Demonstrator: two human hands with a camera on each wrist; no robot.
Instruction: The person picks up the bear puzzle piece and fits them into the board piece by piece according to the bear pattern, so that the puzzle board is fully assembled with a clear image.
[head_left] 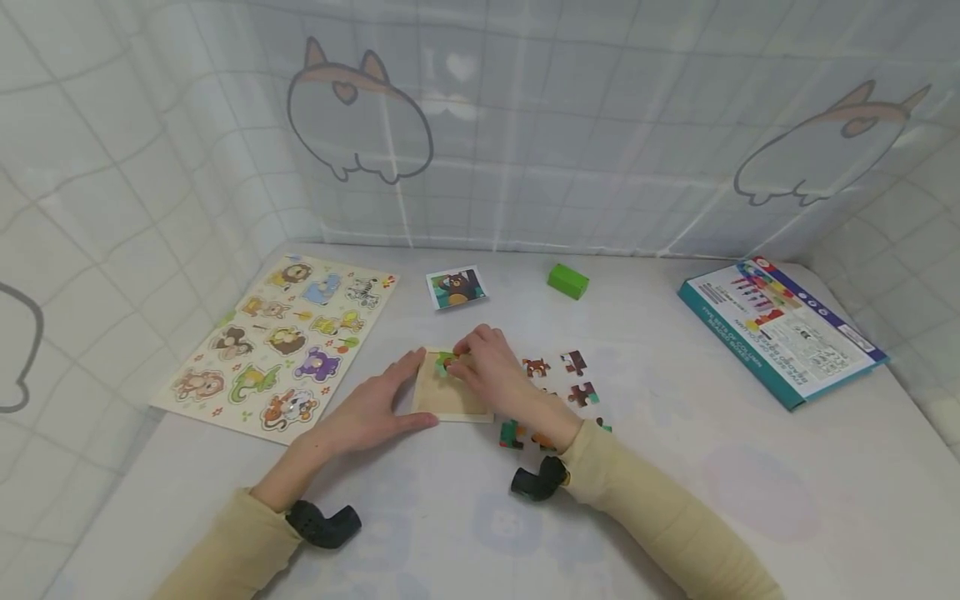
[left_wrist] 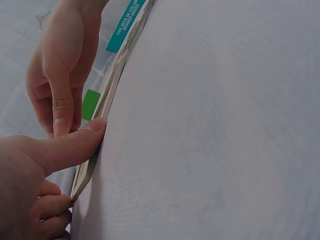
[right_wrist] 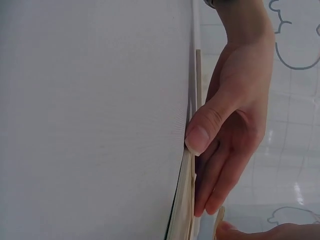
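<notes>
Sleeves (head_left: 660,517) are lying nearest. Your straight-fingered left hand (head_left: 375,407) is bracing the tray (head_left: 446,400); at its far-left corner your right hand (head_left: 491,371) is pinching a piece (head_left: 440,365), probably light, stiff, best held edgewise.

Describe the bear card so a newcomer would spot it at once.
Start at the large animal board on the left. Just right of its far end, beyond the wooden tray, sits a small white-edged card. Unlike the loose puzzle pieces or the plain green block further right, it shows one uncut picture of a dark bear.
</notes>
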